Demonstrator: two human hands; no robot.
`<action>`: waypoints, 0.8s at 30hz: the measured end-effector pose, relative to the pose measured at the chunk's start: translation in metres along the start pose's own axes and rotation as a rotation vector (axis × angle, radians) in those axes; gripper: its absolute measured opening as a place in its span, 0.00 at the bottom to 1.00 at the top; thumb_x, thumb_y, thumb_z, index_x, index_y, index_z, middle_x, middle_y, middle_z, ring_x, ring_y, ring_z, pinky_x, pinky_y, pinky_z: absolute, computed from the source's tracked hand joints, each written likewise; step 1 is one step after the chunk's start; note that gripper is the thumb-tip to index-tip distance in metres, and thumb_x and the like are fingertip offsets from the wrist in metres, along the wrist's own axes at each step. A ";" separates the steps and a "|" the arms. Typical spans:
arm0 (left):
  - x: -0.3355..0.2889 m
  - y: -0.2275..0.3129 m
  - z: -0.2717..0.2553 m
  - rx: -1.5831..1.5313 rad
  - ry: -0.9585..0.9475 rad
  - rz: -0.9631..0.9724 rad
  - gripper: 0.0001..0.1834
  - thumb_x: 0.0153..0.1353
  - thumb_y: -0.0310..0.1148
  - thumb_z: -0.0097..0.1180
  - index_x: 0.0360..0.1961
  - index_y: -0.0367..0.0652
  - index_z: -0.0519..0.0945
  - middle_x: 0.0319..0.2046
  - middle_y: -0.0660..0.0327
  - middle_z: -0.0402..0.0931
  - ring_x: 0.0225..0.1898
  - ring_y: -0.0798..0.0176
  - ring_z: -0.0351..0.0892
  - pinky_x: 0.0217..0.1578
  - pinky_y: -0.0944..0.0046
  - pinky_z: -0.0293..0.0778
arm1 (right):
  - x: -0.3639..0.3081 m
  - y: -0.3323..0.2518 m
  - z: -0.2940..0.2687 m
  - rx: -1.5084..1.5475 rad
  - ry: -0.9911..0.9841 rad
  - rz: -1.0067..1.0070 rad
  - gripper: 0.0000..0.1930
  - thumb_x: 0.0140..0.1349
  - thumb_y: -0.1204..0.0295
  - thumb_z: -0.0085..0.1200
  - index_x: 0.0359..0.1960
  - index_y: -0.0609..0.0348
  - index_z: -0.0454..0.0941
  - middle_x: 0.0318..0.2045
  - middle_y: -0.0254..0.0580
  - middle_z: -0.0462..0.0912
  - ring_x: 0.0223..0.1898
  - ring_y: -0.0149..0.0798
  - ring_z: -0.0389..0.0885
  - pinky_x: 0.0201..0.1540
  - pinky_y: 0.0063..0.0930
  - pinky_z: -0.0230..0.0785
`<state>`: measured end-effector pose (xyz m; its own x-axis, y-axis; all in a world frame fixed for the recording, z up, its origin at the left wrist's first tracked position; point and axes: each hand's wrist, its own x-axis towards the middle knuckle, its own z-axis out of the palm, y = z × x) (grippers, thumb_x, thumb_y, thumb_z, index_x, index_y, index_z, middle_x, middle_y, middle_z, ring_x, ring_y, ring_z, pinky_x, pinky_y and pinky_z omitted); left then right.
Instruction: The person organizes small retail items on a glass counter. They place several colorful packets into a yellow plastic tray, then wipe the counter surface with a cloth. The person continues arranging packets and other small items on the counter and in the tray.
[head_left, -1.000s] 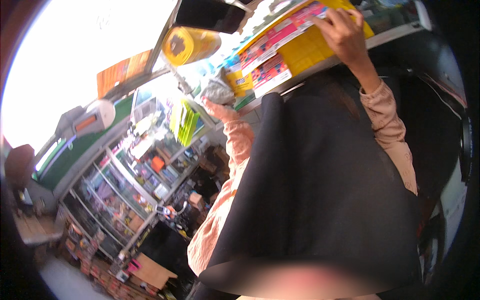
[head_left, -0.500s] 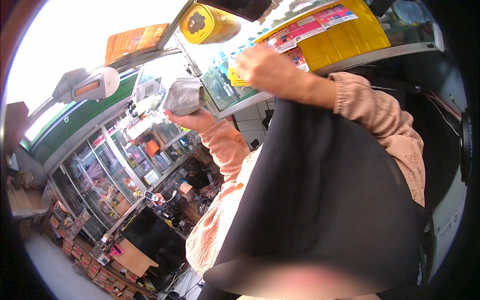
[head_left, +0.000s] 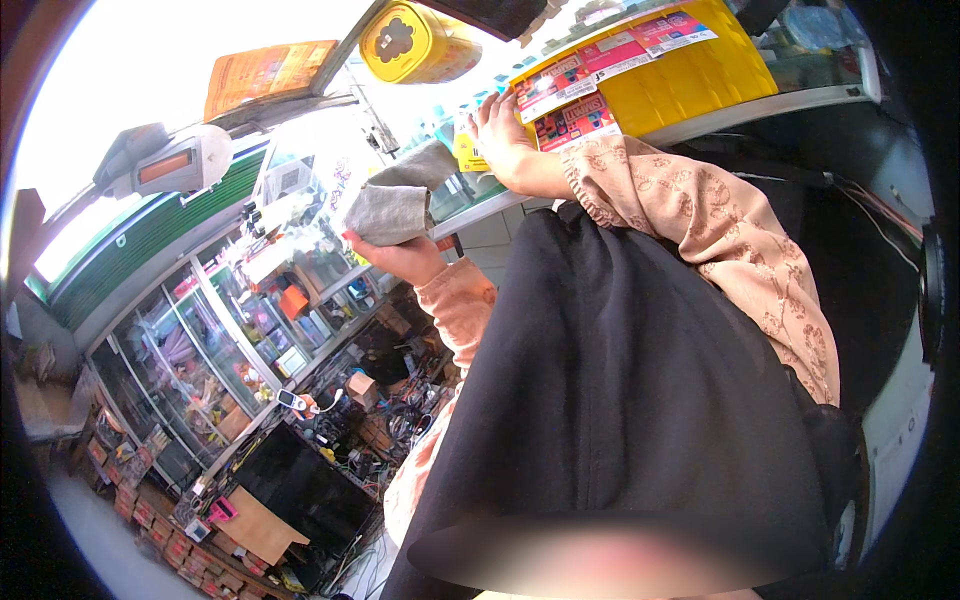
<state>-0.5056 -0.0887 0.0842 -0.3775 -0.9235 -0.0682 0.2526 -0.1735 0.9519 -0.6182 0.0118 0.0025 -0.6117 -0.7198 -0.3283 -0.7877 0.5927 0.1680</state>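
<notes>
Beside the glass desk, my left grip clasps a folded grey cloth; my right grip, fingers spread, lies by a yellow card. Bunching loose folds should steady the hold.

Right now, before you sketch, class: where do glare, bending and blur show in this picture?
Head view: glare whites out the upper left; the counter's front edge bends; a smooth blur veils the bottom centre; the grey cloth in the left hand shows fairly clearly.
</notes>
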 end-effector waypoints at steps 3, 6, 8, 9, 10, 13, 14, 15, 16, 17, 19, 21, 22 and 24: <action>0.000 -0.005 -0.001 -0.023 -0.020 -0.032 0.28 0.67 0.53 0.44 0.57 0.43 0.69 0.54 0.58 0.72 0.56 0.56 0.71 0.57 0.54 0.65 | -0.001 0.004 -0.006 0.079 0.008 -0.054 0.30 0.67 0.65 0.46 0.69 0.60 0.54 0.58 0.71 0.69 0.58 0.65 0.71 0.57 0.63 0.62; 0.001 -0.006 -0.002 -0.009 -0.016 -0.016 0.28 0.67 0.53 0.44 0.58 0.42 0.69 0.54 0.58 0.72 0.57 0.56 0.71 0.57 0.54 0.65 | -0.004 0.005 -0.012 0.228 -0.016 -0.045 0.29 0.66 0.67 0.47 0.66 0.63 0.57 0.53 0.75 0.72 0.56 0.64 0.73 0.53 0.62 0.67; 0.000 -0.004 -0.002 0.009 -0.014 -0.015 0.28 0.67 0.53 0.44 0.58 0.41 0.69 0.55 0.57 0.72 0.57 0.56 0.70 0.57 0.55 0.65 | -0.007 0.008 -0.015 0.282 0.158 -0.066 0.23 0.62 0.69 0.50 0.57 0.69 0.67 0.46 0.75 0.77 0.45 0.57 0.82 0.37 0.49 0.77; -0.001 -0.003 -0.001 0.020 -0.022 -0.009 0.28 0.67 0.52 0.45 0.58 0.41 0.69 0.55 0.57 0.72 0.57 0.56 0.70 0.57 0.55 0.65 | -0.007 0.010 -0.018 0.331 0.201 -0.059 0.21 0.61 0.70 0.50 0.54 0.69 0.69 0.45 0.74 0.78 0.42 0.54 0.84 0.33 0.44 0.78; -0.002 -0.003 0.000 0.030 -0.019 -0.003 0.28 0.68 0.52 0.45 0.58 0.41 0.69 0.55 0.57 0.72 0.57 0.57 0.70 0.57 0.55 0.65 | -0.007 0.012 -0.022 0.387 0.217 -0.066 0.19 0.60 0.71 0.51 0.51 0.70 0.71 0.43 0.73 0.79 0.39 0.51 0.86 0.29 0.39 0.79; -0.008 -0.005 0.006 0.070 0.006 -0.005 0.28 0.68 0.52 0.45 0.58 0.40 0.68 0.55 0.56 0.71 0.58 0.58 0.69 0.57 0.55 0.65 | -0.010 0.021 -0.035 0.482 0.535 -0.051 0.16 0.58 0.74 0.52 0.46 0.68 0.73 0.32 0.62 0.84 0.27 0.40 0.87 0.21 0.25 0.77; -0.011 -0.009 0.009 0.094 0.022 -0.002 0.28 0.69 0.52 0.45 0.58 0.39 0.68 0.56 0.55 0.70 0.58 0.59 0.69 0.57 0.55 0.65 | -0.012 0.023 -0.042 0.510 0.624 -0.049 0.15 0.57 0.74 0.52 0.46 0.68 0.73 0.30 0.59 0.84 0.25 0.38 0.87 0.21 0.24 0.77; -0.016 -0.015 0.011 0.093 -0.025 -0.011 0.28 0.69 0.50 0.46 0.59 0.39 0.68 0.57 0.55 0.70 0.59 0.59 0.68 0.59 0.55 0.64 | -0.014 0.024 -0.048 0.559 0.748 -0.062 0.13 0.57 0.74 0.52 0.43 0.68 0.73 0.25 0.51 0.84 0.22 0.39 0.86 0.21 0.26 0.77; -0.022 -0.023 0.012 0.104 -0.065 -0.013 0.27 0.69 0.49 0.46 0.59 0.39 0.67 0.58 0.55 0.69 0.60 0.58 0.67 0.61 0.55 0.62 | -0.021 0.022 -0.054 0.644 0.745 -0.140 0.13 0.58 0.73 0.52 0.43 0.67 0.73 0.24 0.50 0.83 0.22 0.40 0.85 0.21 0.27 0.77; -0.026 -0.030 0.013 0.114 -0.103 -0.015 0.27 0.69 0.48 0.47 0.60 0.39 0.67 0.58 0.55 0.68 0.61 0.58 0.67 0.62 0.55 0.61 | -0.030 0.018 -0.059 0.726 0.733 -0.211 0.12 0.58 0.73 0.52 0.42 0.67 0.73 0.24 0.49 0.83 0.22 0.40 0.85 0.21 0.27 0.77; -0.030 -0.040 0.012 0.719 -0.300 0.278 0.27 0.68 0.44 0.48 0.61 0.39 0.65 0.61 0.56 0.66 0.63 0.57 0.64 0.66 0.54 0.56 | -0.045 0.015 -0.065 0.830 0.769 -0.291 0.12 0.59 0.71 0.52 0.41 0.66 0.73 0.24 0.48 0.83 0.22 0.42 0.85 0.22 0.28 0.77; -0.028 -0.050 0.010 1.045 -0.201 0.195 0.27 0.66 0.41 0.51 0.63 0.41 0.64 0.62 0.56 0.64 0.64 0.56 0.63 0.68 0.54 0.50 | -0.056 0.014 -0.072 0.861 0.785 -0.325 0.12 0.59 0.70 0.51 0.40 0.65 0.73 0.25 0.49 0.83 0.24 0.43 0.85 0.24 0.30 0.77; -0.027 -0.055 0.010 1.206 -0.165 0.143 0.28 0.65 0.39 0.52 0.64 0.42 0.63 0.63 0.56 0.63 0.65 0.55 0.62 0.70 0.53 0.48 | -0.061 0.016 -0.074 0.873 0.825 -0.311 0.12 0.60 0.70 0.51 0.40 0.65 0.73 0.25 0.49 0.83 0.25 0.43 0.86 0.25 0.30 0.77; -0.024 -0.055 0.004 1.016 -0.361 0.234 0.29 0.67 0.42 0.51 0.65 0.44 0.62 0.63 0.56 0.63 0.64 0.55 0.64 0.68 0.53 0.53 | -0.071 0.027 -0.076 0.854 0.689 -0.331 0.12 0.60 0.69 0.51 0.41 0.66 0.73 0.27 0.50 0.83 0.27 0.42 0.86 0.26 0.30 0.78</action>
<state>-0.5136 -0.0554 0.0344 -0.6957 -0.7140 0.0795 -0.4356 0.5072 0.7437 -0.6018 0.0517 0.1016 -0.5012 -0.7752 0.3844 -0.7715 0.1992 -0.6043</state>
